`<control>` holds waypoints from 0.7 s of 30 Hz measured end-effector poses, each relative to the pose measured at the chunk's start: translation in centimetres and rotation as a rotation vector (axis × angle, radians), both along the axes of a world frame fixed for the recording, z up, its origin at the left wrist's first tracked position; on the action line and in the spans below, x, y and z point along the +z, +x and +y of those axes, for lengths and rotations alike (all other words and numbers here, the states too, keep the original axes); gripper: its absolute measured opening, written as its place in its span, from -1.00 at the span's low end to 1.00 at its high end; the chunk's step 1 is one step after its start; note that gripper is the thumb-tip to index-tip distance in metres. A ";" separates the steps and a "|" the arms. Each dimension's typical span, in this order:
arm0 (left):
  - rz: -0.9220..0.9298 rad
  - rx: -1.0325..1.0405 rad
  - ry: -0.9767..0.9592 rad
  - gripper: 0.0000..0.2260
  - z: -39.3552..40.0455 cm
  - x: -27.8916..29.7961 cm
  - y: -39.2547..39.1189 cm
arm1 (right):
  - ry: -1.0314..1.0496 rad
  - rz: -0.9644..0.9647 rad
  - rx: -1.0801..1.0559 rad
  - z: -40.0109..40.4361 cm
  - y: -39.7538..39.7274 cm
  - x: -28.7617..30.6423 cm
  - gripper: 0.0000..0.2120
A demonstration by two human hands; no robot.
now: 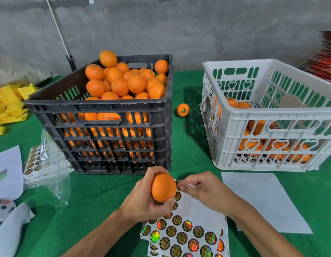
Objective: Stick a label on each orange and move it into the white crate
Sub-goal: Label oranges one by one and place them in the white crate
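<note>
My left hand (142,199) grips an orange (163,187) above a sheet of round holographic labels (188,232) lying on the green table. Just right of that orange, my right hand (200,188) pinches a label at its fingertips. The black crate (97,108) at centre left is heaped with oranges. At the right stands the white crate (272,115), holding several labelled oranges. One labelled orange (183,110) lies on the table between the two crates.
A blank white sheet (263,197) lies right of my hands. More label sheets in a clear bag (42,164) sit at the left, beside white papers (7,171). Yellow foam nets (8,108) pile at far left. Red boxes (326,58) stack at far right.
</note>
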State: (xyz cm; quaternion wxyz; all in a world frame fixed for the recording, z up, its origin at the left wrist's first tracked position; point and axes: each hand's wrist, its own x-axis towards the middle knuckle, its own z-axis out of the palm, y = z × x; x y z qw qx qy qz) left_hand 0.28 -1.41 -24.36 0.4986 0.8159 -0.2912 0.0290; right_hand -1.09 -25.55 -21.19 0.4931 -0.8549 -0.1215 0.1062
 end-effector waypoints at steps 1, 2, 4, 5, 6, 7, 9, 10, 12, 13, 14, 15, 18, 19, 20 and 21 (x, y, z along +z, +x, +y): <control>-0.002 0.000 0.003 -0.31 0.0 0.0 0.0 | -0.004 0.015 0.015 -0.1 0.0 0.0 -0.83; -0.002 0.000 0.006 -0.32 0.0 0.0 0.0 | -0.004 0.037 0.032 -0.2 0.0 0.0 -0.78; -0.002 0.000 0.007 -0.33 -0.1 0.1 0.1 | 0.005 0.080 0.053 -0.4 0.0 -0.1 -0.69; -0.005 0.000 0.007 -0.34 -0.1 0.2 0.0 | -0.002 0.089 0.057 -0.5 0.0 -0.1 -0.67; -0.008 0.000 0.008 -0.35 -0.1 0.2 0.0 | -0.015 0.091 0.057 -0.5 0.0 -0.1 -0.67; -0.009 0.000 0.008 -0.35 -0.2 0.2 0.0 | -0.030 0.088 0.056 -0.6 0.1 -0.1 -0.67; -0.009 -0.004 0.006 -0.35 -0.2 0.3 -0.1 | -0.054 0.075 0.050 -0.6 0.1 -0.1 -0.69; -0.010 -0.004 0.007 -0.35 -0.2 0.3 -0.1 | -0.061 0.064 0.049 -0.5 0.1 -0.1 -0.71; -0.011 -0.002 0.011 -0.36 -0.2 0.4 -0.1 | -0.061 0.038 0.053 -0.5 0.1 -0.1 -0.75; -0.012 -0.001 0.013 -0.36 -0.2 0.4 -0.1 | -0.054 0.026 0.052 -0.4 0.0 -0.1 -0.77; -0.012 -0.001 0.013 -0.36 -0.2 0.4 -0.1 | -0.046 0.015 0.048 -0.3 0.0 -0.1 -0.79; -0.011 -0.002 0.014 -0.36 -0.2 0.4 -0.1 | -0.044 0.003 0.040 -0.2 0.0 -0.1 -0.81; -0.001 -0.001 0.015 -0.33 -0.2 0.2 -0.1 | -0.052 -0.027 0.022 -0.1 -0.1 -0.1 -0.83; 0.002 0.000 0.014 -0.32 -0.1 0.2 0.0 | -0.054 -0.040 0.029 -0.1 -0.1 -0.1 -0.83; 0.001 0.000 0.013 -0.32 -0.1 0.1 0.0 | -0.056 -0.050 0.046 -0.2 -0.1 0.0 -0.84; -0.002 0.000 0.013 -0.32 -0.1 0.1 0.0 | -0.057 -0.051 0.069 -0.3 -0.2 0.0 -0.83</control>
